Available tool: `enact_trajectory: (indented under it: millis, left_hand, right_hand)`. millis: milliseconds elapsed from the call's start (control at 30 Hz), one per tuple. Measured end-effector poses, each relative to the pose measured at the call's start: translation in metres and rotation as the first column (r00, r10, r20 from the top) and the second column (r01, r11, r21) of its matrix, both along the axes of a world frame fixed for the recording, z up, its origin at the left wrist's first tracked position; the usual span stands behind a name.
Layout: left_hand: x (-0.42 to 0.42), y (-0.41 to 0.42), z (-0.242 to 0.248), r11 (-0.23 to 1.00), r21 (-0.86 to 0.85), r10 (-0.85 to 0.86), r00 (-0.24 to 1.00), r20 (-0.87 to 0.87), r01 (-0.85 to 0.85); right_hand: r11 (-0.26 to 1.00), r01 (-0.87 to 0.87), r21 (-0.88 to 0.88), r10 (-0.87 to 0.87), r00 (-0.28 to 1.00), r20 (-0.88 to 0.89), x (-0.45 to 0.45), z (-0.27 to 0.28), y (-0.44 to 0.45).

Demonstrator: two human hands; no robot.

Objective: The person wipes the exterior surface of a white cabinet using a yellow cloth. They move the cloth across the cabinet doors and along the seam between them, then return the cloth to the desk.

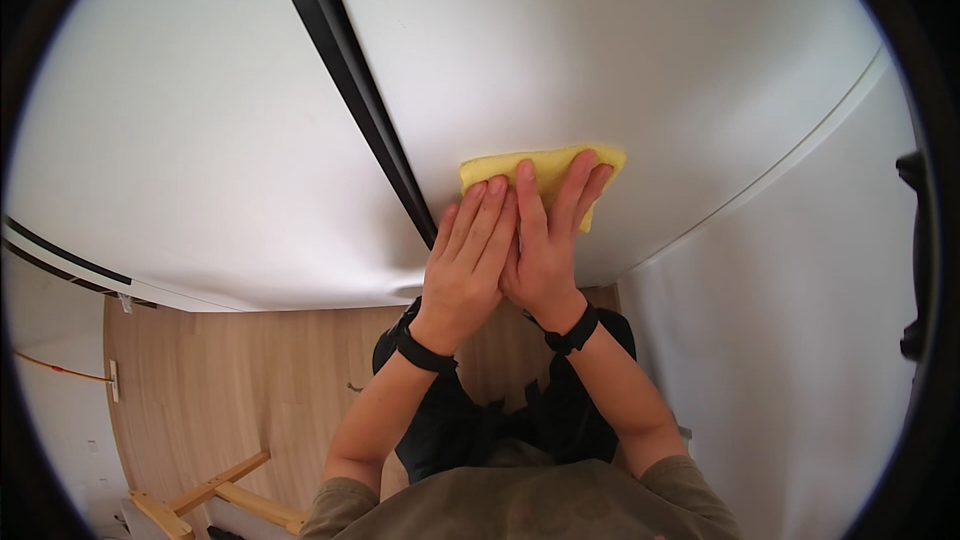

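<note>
A folded yellow cloth (555, 165) lies pressed flat against a white cabinet door panel (570, 37). My left hand (469, 262) rests on the cloth's lower left part, its fingers stretched out and close together. Touching it on the right, my right hand (546, 240) presses on the cloth with its fingers spread a little. Both hands point up the panel, and a black band circles each wrist. The palms are hidden. Just left of the hands, a long black strip (352, 82) runs diagonally between this panel and another white panel (172, 127).
Wood-look flooring (240, 375) shows below the panels. A wooden frame with legs (217, 480) stands at the lower left. A white wall (735, 360) rises close on my right, with a black object (913, 255) at its far edge. A cord (64, 370) hangs at the far left.
</note>
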State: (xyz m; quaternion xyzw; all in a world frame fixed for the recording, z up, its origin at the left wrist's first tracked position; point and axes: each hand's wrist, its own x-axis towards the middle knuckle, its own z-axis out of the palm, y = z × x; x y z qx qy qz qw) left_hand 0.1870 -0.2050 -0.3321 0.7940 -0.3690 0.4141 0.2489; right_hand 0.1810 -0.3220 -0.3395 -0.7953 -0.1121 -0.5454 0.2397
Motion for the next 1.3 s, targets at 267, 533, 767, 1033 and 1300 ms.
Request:
enact_trajectory:
  millis: [267, 533, 767, 1033, 1300]
  left_hand:
    - [0.001, 0.028, -0.009, 0.973, -0.212, 0.124, 0.979, 0.163, -0.089]
    - [0.035, 0.057, -0.053, 0.927, -0.365, 0.073, 0.996, -0.057, -0.089]
    - [0.06, 0.087, -0.095, 0.865, -0.491, 0.077, 0.994, -0.077, -0.105]
    - [0.091, 0.097, -0.119, 0.851, -0.517, 0.127, 0.991, 0.031, -0.093]
    - [0.104, 0.095, -0.123, 0.842, -0.537, 0.159, 0.975, 0.155, -0.052]
  right_hand:
    - [0.999, 0.047, 0.012, -0.048, 0.994, 0.1, 0.007, 0.012, -0.001]
    - [0.99, 0.129, 0.06, -0.136, 0.982, 0.13, 0.027, -0.018, -0.005]
    - [0.964, 0.255, 0.071, -0.26, 0.964, 0.059, 0.038, -0.053, -0.011]
    - [0.925, 0.33, 0.187, -0.354, 0.929, 0.111, 0.053, -0.079, -0.063]
    - [0.917, 0.314, 0.245, -0.341, 0.937, 0.075, 0.05, -0.082, -0.105]
